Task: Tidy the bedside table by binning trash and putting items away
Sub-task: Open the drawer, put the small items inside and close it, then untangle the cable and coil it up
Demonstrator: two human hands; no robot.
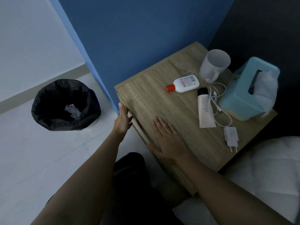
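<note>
Dim, flat, bluish indoor light, no clear source. Shadows soft, darkest at right edge and bottom centre. Faint sheen on table (162, 101) wood, upper centre. Wide-angle bend at frame edges. Overall soft, compression smear; bottle (185, 83) print illegible.

- Tabletop (146, 98): bare wood ahead of the right hand's (168, 140) fingers, open as far as the bottle (183, 83).
- Tube (205, 109), cable (217, 96), charger (231, 137): lying close together, right of those fingers.
- Mug (212, 64), tissue box (243, 88): upright, beyond the cable.
- Floor (40, 151): open left of the left hand's (123, 120) fingers, as far as the bin (65, 104).
- Wall (129, 38): just beyond those fingertips.
</note>
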